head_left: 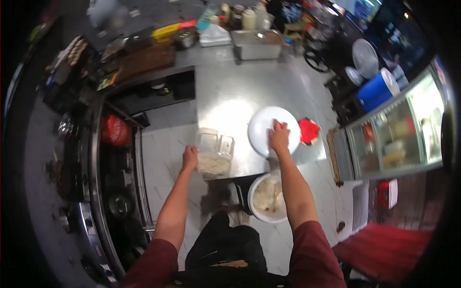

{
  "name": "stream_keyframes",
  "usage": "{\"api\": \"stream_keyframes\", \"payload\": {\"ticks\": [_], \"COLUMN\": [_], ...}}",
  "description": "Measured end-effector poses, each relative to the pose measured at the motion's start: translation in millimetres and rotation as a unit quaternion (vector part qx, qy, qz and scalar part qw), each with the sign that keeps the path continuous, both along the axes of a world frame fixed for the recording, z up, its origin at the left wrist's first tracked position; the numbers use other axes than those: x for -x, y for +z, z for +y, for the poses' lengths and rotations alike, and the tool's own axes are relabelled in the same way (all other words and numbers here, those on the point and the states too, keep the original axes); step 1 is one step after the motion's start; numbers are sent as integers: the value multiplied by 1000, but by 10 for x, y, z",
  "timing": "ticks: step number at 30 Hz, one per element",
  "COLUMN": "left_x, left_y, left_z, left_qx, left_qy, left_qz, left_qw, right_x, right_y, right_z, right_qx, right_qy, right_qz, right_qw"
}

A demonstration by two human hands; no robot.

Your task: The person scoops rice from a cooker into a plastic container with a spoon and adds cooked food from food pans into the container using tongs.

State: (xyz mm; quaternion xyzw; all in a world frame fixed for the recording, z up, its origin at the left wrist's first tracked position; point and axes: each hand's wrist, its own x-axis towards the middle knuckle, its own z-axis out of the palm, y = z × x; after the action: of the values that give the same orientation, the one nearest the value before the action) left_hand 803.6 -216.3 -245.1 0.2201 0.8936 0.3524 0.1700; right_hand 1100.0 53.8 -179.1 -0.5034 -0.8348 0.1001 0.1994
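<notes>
My left hand (190,157) is closed on the left edge of a clear divided food container (208,141). White rice (213,164) fills its near, larger compartment, and the two far compartments look bare. My right hand (278,138) grips a large round white lid (259,129) that lies on the steel table (221,81). A bit of red, probably the lid's knob, shows at my fingertips. Below the table edge, under my right forearm, stands an uncovered white tub (253,206) of rice. A pale paddle-like utensil (277,198) rests in it.
A red cloth (309,131) lies right of the lid. A steel pan (258,45) and several bottles (248,20) line the table's back. At the right are a glass-front fridge (396,129) and a blue drum (377,91). Metal shelving (98,158) runs along the left.
</notes>
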Motion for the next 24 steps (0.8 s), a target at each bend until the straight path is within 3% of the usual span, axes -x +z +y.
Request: {"api": "stream_keyframes", "payload": {"ticks": [1,3,5,7,8,9,10,11,12,13,14,15,17,18,20,22,23,24], "left_x": [77,299,166,296,256,289,315,348,364,390,440,492,766,944,1287,1700,1933,2199], "left_y": [-272,-355,-353,-428,-444,-430,-387,-416,-200,-318,-380,-138,-158,-5,267,436,445,457], "left_z": [-124,-277,-437,-381,-386,-395,-412,-434,-452,-449,-486,-521,-678,-744,-852,-974,-1046,-1104], "left_qx": [-4,1,-105,-55,-85,-115,-110,-103,-87,-119,-152,-180,-191,-182,-178,-180,-182,-182], "left_qy": [-2,-19,31,-29,7,46,-21,-42,-83,-64,-31,13,-18,-12,-9,63,67,72], "left_qz": [-16,-38,-227,-278,-349,-413,-383,-342,-239,-215,-285,-384,-408,-425,-437,-495,-475,-454], "left_qw": [1000,999,968,959,933,902,917,933,964,967,946,905,893,887,882,848,859,869], "right_x": [80,59,-258,-562,-767,-924,-977,-1116,-1333,-1440,-1289,-1178,-1133,-1084,-924,-866,-788,-699], "right_y": [-39,79,304,417,355,322,333,204,-94,-285,-345,-359,-425,-311,-247,-379,-432,-563], "right_z": [71,-42,-527,-949,-1279,-1676,-2015,-2377,-2644,-2813,-2847,-2843,-2636,-2538,-2377,-2394,-2399,-2414], "right_qx": [61,65,57,24,-13,26,32,-28,-9,12,38,68,38,60,76,109,138,151], "right_qy": [-29,-45,-80,-128,-172,-246,-333,-362,-377,-357,-415,-471,-462,-433,-429,-451,-464,-531], "right_qz": [21,22,46,136,141,210,256,122,49,-21,-4,9,41,-43,-55,-70,-76,23], "right_qw": [997,997,994,982,975,946,907,924,925,934,909,879,885,899,898,883,872,834]}}
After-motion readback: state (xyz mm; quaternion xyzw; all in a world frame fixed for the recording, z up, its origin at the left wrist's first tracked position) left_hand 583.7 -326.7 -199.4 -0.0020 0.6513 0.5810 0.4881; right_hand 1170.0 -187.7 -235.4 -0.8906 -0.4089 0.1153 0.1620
